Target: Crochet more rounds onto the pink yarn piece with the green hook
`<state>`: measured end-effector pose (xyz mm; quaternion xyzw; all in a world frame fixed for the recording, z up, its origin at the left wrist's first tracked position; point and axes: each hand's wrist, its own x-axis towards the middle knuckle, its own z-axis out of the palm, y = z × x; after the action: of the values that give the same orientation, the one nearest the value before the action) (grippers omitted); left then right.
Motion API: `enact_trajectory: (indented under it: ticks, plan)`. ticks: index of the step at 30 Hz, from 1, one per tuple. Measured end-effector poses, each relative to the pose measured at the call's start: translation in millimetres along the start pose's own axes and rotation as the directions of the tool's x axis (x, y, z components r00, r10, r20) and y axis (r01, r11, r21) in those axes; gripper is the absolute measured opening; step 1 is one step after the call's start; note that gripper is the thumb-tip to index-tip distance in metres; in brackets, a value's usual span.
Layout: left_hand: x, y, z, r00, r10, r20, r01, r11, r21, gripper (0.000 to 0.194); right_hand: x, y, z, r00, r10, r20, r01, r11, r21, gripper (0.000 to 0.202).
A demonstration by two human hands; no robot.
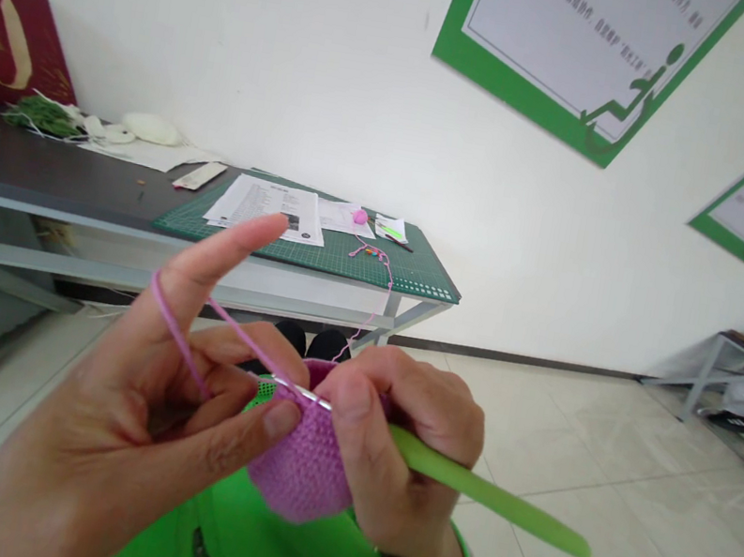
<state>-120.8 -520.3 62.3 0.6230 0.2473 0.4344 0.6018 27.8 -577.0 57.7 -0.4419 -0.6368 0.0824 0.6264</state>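
Observation:
A cup-shaped piece of pink crochet (303, 472) is held between both hands above my lap. My left hand (179, 408) pinches its upper left edge between thumb and fingers. The index finger points up, with pink yarn (248, 334) looped round it and running down to the work. My right hand (399, 435) grips a crochet hook (492, 498) with a light green handle. The hook's metal shaft reaches left over the rim, its tip at the stitches beside my left thumb.
Ahead stands a dark table (67, 180) with a green cutting mat (338, 263). Printed sheets (270, 204) and a small pink ball (360, 217) lie on it. A pink strand (389, 281) trails over the table's edge toward my hands. Green-framed posters (529, 105) hang on the wall.

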Motion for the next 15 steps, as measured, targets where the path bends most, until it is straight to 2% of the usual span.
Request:
enact_trajectory:
  ticks: [3, 6, 8, 9, 12, 15]
  plan:
    - [6.0, -6.1, -9.4, 0.999, -0.013, -0.033, 0.014, 0.999, 0.037, 0.073, -0.7, 4.2, -2.0, 0.996, 0.083, -0.022, -0.081, 0.992, 0.093, 0.027]
    - [13.2, -10.1, -18.0, 0.991, -0.126, -0.037, 0.116, 0.969, -0.218, 0.047, -1.2, 8.8, -6.0, 0.981, 0.176, -0.083, -0.144, 0.944, 0.298, 0.029]
    - [16.9, -11.5, -22.0, 0.978, -0.206, 0.029, 0.199, 0.892, -0.406, 0.019, -0.8, 11.2, -11.6, 0.971, 0.214, -0.103, -0.154, 0.897, 0.415, 0.029]
    - [18.3, -11.7, -23.4, 0.973, -0.22, 0.064, 0.224, 0.857, -0.463, 0.016, -0.3, 12.2, -15.4, 0.967, 0.23, -0.106, -0.16, 0.88, 0.447, 0.029]
    - [20.7, -9.9, -25.6, 0.968, -0.213, 0.133, 0.251, 0.808, -0.532, 0.031, 1.9, 15.1, -29.4, 0.952, 0.267, -0.151, -0.172, 0.872, 0.459, 0.029]
    - [24.0, -7.2, -24.4, 0.963, -0.221, 0.155, 0.27, 0.793, -0.546, 0.034, 4.3, 18.5, -43.2, 0.93, 0.257, -0.263, -0.126, 0.895, 0.429, 0.03]
